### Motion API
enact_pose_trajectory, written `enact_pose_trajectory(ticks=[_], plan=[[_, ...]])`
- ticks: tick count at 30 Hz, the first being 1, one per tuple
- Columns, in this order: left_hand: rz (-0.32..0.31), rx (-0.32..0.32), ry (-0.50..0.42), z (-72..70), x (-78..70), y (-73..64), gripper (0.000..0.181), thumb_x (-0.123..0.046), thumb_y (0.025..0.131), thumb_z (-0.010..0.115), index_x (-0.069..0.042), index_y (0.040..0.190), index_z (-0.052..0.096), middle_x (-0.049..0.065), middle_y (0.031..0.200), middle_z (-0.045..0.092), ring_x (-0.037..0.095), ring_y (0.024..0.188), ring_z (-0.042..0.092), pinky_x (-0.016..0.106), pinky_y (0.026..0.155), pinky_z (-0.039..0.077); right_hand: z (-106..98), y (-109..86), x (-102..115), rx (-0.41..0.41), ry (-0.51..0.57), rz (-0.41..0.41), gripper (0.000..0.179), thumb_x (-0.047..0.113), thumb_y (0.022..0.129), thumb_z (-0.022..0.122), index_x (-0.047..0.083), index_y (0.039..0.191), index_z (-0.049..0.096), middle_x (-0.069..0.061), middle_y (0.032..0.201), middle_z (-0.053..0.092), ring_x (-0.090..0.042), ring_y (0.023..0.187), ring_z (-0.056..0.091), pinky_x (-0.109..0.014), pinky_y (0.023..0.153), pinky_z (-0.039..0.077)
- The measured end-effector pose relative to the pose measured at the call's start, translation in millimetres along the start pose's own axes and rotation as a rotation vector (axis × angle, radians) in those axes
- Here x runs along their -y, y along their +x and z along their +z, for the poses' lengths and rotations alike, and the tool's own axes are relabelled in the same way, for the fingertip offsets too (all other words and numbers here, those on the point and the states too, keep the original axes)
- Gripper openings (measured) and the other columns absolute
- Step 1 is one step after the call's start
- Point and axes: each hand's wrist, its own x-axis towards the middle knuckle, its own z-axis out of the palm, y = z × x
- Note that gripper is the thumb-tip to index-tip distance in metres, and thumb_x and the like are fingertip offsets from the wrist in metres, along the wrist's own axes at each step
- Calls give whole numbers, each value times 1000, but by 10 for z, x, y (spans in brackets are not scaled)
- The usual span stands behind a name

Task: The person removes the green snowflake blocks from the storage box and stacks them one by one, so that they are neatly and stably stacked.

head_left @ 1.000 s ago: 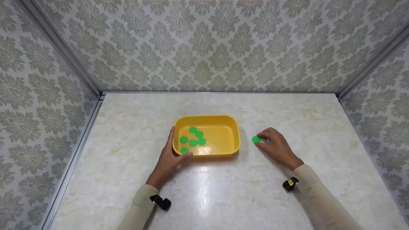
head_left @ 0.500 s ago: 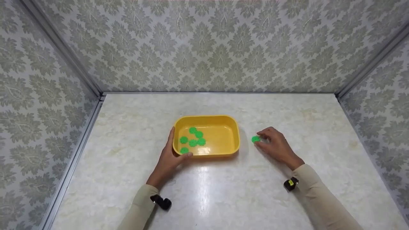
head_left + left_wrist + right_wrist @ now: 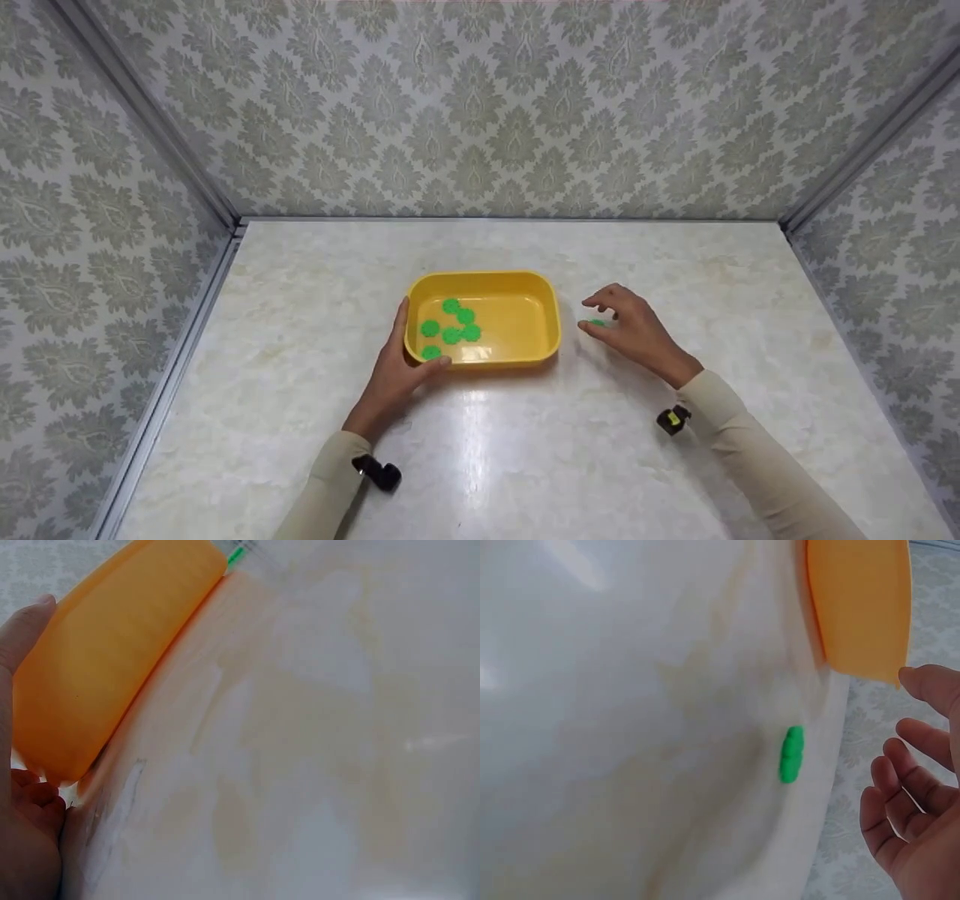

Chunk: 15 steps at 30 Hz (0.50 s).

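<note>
A yellow plastic tray (image 3: 517, 330) rests on the table with several green notched discs (image 3: 451, 335) lying in its left half. My left hand (image 3: 394, 373) grips the tray's left end, thumb on the near rim and fingers along the left wall. To the right of the tray, another green notched disc (image 3: 598, 322) lies on the table, partly hidden by my thumb. My right hand (image 3: 634, 330) hovers over it with thumb and fingers apart, holding nothing. The right wrist view shows this green disc (image 3: 791, 754) at a low angle, away from the fingers.
A pale marbled table (image 3: 480, 442) carries everything. Patterned panels (image 3: 476, 112) close it off at the back and on both sides, with metal framing at the corners. Each wrist wears a small black camera (image 3: 379, 474).
My right thumb and fingers have let go of the green disc and spread apart. That hand has shifted slightly left and away from me. The left hand and tray stay put.
</note>
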Motion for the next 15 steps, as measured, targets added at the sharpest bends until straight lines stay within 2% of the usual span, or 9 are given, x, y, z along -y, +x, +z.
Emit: enact_pose_trajectory(ticks=[3, 9, 15], plan=[[10, 4, 1, -2, 2, 3, 124, -29, 92, 93, -25, 180, 5, 8, 182, 23, 28, 153, 45, 51, 124, 37, 4, 49, 73, 8, 8, -12, 33, 19, 97, 88, 3, 124, 79, -18, 121, 71, -41, 107, 66, -58, 87, 57], [-16, 3, 11, -6, -19, -5, 125, -30, 92, 93, -27, 180, 5, 7, 183, 22, 27, 159, 38, 51, 128, 31, 44, 152, 188, 36, 41, -36, 34, 22, 98, 88, 7, 127, 79, -14, 121, 70, -40, 109, 66, -60, 90, 56], [-19, 2, 11, -2, -25, 2, 124, -28, 92, 93, -28, 180, 5, 5, 182, 22, 26, 159, 36, 51, 129, 29, 82, 267, 308, 65, 67, -56, 34, 21, 99, 87, 3, 128, 79, -15, 120, 71, -42, 108, 64, -60, 91, 55]])
